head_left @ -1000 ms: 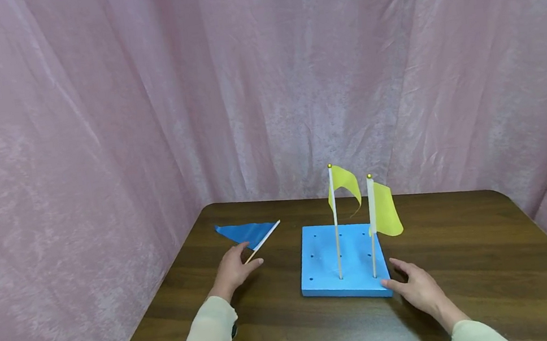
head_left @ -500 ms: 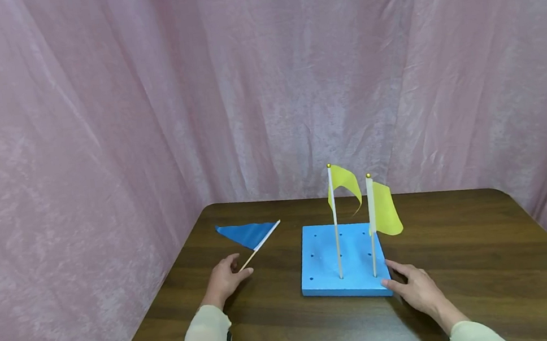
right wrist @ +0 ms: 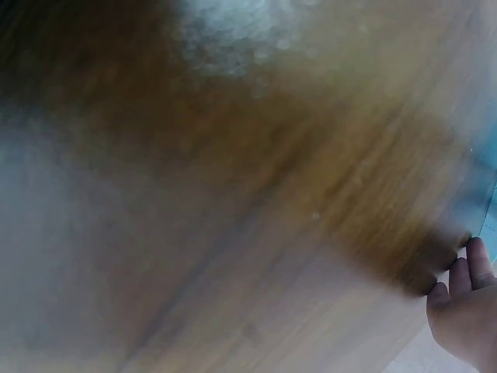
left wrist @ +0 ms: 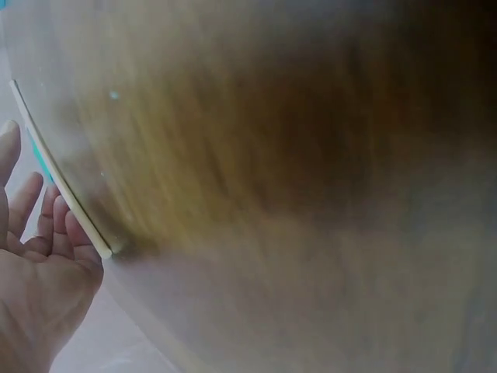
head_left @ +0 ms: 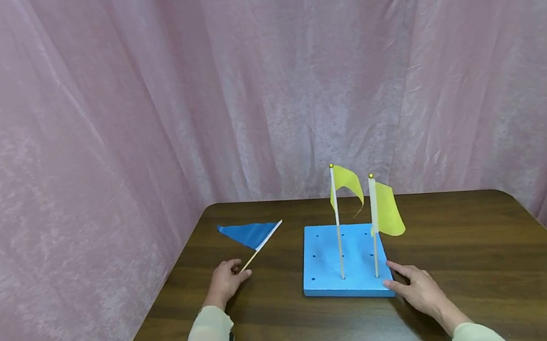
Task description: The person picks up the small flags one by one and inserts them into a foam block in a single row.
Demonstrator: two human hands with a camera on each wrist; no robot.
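nearest the camera, two pale sleeves come in over the dark wooden desk (head_left: pixel 283 328). the right hand (head_left: pixel 418 289) lies flat on the desk, its fingers (head_left: pixel 396 269) straight and a little spread, touching the near right corner of the blue board (head_left: pixel 324 269); it grips nothing. the right wrist view shows only a few fingertips (right wrist: pixel 466 272) beside a sliver of blue, the rest blurred.

on the other side the left hand (head_left: pixel 225 281) rests on the desk at the near end of the blue flag's stick (head_left: pixel 262 243). its fingers are loosely relaxed beside the stick tip, and the left wrist view shows the open palm (left wrist: pixel 39 295) with the stick (left wrist: pixel 58 183) running along the fingertips, not clamped.

the blue flag (head_left: pixel 247 233) lies flat on the desk, left of the board, its cloth pointing away toward the far left.

two yellow flags stand upright in the board's holes: one (head_left: pixel 346 184) near the middle, the other (head_left: pixel 386 208) toward the right edge.

behind the desk hangs a pink curtain (head_left: pixel 141 95).
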